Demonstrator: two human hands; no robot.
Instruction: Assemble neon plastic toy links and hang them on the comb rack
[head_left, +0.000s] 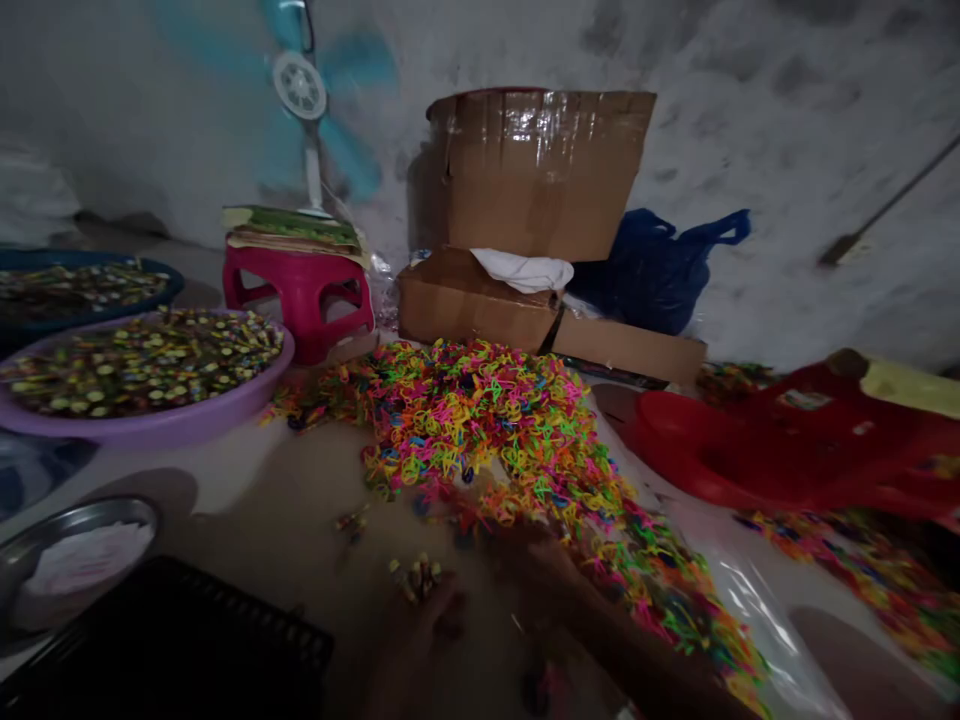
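Note:
My left hand [431, 625] is low in the middle, dim and blurred, closed round a small bunch of tube-like pieces with pale round ends [414, 578]. My right hand [529, 550] reaches to the near edge of a heap of bright plastic pieces [480, 410] in pink, green, yellow and orange. Its fingers are dark and smeared, so what they hold, if anything, is hidden. A few loose pieces [352, 520] lie on the work surface [300, 500] left of the hands.
At left stand a purple basin [217, 425] full of similar small tubes, a metal bowl [154, 515] holding white paper, and a black crate [187, 640]. Behind are a pink stool [292, 290] under a spinning fan [300, 85], and cardboard boxes [540, 180]. A red plastic chair [780, 440] lies right.

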